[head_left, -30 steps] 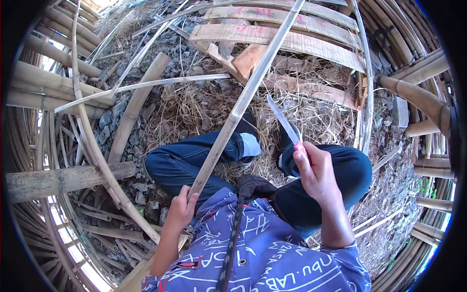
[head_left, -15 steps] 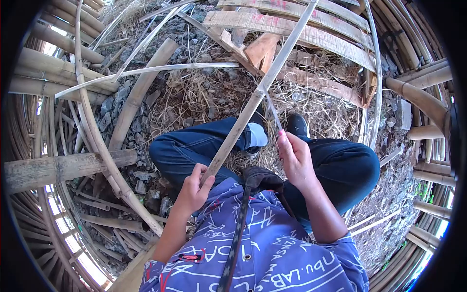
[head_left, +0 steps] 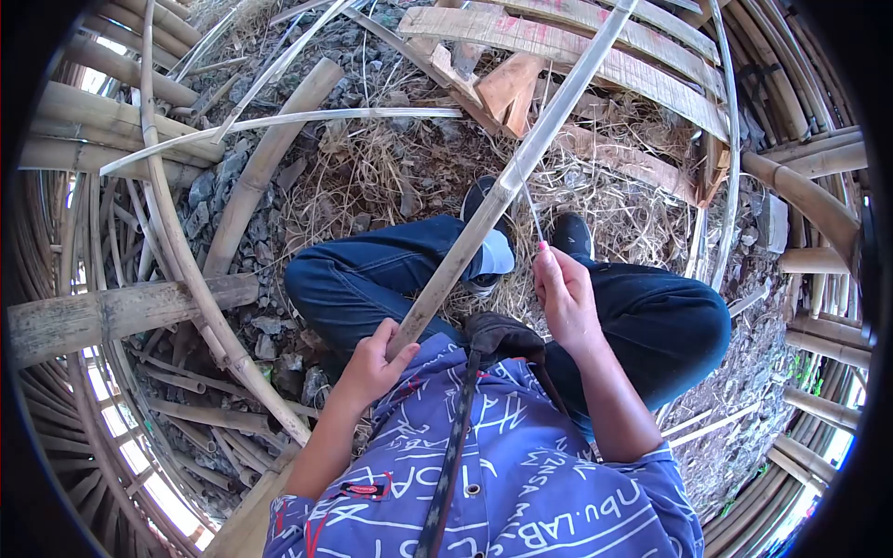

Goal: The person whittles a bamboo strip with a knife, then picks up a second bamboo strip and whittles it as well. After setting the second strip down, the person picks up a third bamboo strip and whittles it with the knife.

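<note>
A long split bamboo strip [head_left: 465, 242] runs diagonally from the lap up across the wooden slats. My left hand [head_left: 377, 361] is closed around its lower end. My right hand [head_left: 566, 293] is closed on the handle of a knife [head_left: 533, 210], with a bit of pink showing at the fingers. The thin blade points up and left, its tip at or behind the strip's edge near a node; whether it touches cannot be made out.
A slatted wooden pallet [head_left: 567, 46] lies ahead. Bamboo poles [head_left: 270, 167] and a curved strip [head_left: 191, 265] are at the left, over gravel and dry straw. A thick bent pole [head_left: 809, 200] stands at the right. My crossed legs [head_left: 363, 284] are below the strip.
The knife has moved left from beside the strip to its edge, and the blade now shows as a thin line. The strip's upper end has shifted right; my left hand has kept its hold.
</note>
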### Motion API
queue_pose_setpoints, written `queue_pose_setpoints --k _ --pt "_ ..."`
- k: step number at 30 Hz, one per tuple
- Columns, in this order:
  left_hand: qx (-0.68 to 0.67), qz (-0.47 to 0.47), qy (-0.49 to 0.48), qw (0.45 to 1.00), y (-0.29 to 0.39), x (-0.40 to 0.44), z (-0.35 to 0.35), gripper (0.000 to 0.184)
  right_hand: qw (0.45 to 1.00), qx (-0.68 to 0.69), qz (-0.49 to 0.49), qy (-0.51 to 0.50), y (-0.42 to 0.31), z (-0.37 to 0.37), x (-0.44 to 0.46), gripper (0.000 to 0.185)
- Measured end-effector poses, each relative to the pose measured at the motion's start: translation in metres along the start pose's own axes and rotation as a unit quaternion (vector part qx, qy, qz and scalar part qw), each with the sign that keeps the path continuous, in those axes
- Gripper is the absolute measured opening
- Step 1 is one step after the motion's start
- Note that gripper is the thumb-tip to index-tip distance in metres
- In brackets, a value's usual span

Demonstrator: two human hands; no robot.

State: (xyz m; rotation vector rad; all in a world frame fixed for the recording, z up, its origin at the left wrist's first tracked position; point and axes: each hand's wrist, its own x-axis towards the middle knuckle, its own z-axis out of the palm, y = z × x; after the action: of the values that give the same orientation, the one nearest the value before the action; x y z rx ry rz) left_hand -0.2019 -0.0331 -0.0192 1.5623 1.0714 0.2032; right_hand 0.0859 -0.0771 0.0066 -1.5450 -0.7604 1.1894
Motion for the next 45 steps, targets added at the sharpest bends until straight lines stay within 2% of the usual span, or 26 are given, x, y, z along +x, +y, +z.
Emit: queue_pose_setpoints --k 2,8,12,15,17,21,24,25,26,29,33,36,37,40,43,45 --pt "0.128 0.034 0.027 0.991 -0.004 -0.001 0.001 0.029 1.000 -0.012 -0.021 0.012 0.001 -0.001 0.001 0.042" --pt "0.178 0.031 0.016 0.983 -0.023 -0.008 0.010 0.030 0.999 -0.017 -0.017 0.031 0.015 -0.006 0.009 0.043" --pt "0.184 0.046 0.001 0.982 -0.028 -0.008 0.013 0.027 0.999 -0.011 0.005 0.038 0.022 -0.006 0.015 0.044" --pt "0.167 0.027 0.010 0.986 -0.022 -0.005 0.015 0.021 0.998 -0.019 -0.003 0.053 0.034 -0.005 0.024 0.046" --pt "0.140 -0.020 0.020 0.990 -0.017 -0.004 0.016 0.015 0.996 -0.054 -0.009 0.064 0.037 -0.003 0.030 0.047" --pt "0.124 -0.020 0.007 0.992 -0.023 -0.001 0.017 0.011 0.996 -0.060 -0.005 0.070 0.036 0.003 0.040 0.047" --pt "0.081 0.014 0.040 0.996 -0.028 0.000 0.020 0.012 0.997 -0.050 -0.020 0.063 0.041 0.006 0.048 0.047" --pt "0.091 -0.009 0.037 0.995 -0.026 -0.001 0.020 0.011 0.996 -0.050 -0.021 0.064 0.039 0.006 0.049 0.047" --pt "0.100 -0.031 0.034 0.994 -0.025 -0.001 0.021 0.011 0.995 -0.077 -0.019 0.063 0.038 0.006 0.049 0.046" --pt "0.077 0.015 0.071 0.994 -0.037 -0.001 0.028 0.009 0.991 -0.116 -0.019 0.061 0.038 0.004 0.052 0.046" --pt "0.070 -0.002 0.073 0.995 -0.040 -0.002 0.025 0.015 0.987 -0.148 -0.027 0.061 0.039 -0.005 0.056 0.042" --pt "0.101 -0.016 0.065 0.993 -0.040 -0.005 0.024 0.019 0.955 -0.278 -0.027 0.098 0.022 -0.018 0.059 0.036" --pt "0.097 -0.018 0.070 0.993 -0.034 -0.007 0.024 0.018 0.954 -0.279 -0.028 0.105 0.021 -0.020 0.060 0.036" --pt "0.099 -0.011 0.070 0.993 -0.038 -0.015 0.024 0.015 0.935 -0.316 -0.138 0.082 0.020 -0.020 0.059 0.037" --pt "0.106 0.005 0.069 0.992 -0.051 -0.025 0.022 0.015 0.896 -0.406 -0.181 0.007 0.018 -0.014 0.058 0.039" --pt "0.109 -0.025 0.080 0.990 -0.061 -0.035 0.022 0.017 0.889 -0.420 -0.182 0.019 0.025 -0.020 0.068 0.039"
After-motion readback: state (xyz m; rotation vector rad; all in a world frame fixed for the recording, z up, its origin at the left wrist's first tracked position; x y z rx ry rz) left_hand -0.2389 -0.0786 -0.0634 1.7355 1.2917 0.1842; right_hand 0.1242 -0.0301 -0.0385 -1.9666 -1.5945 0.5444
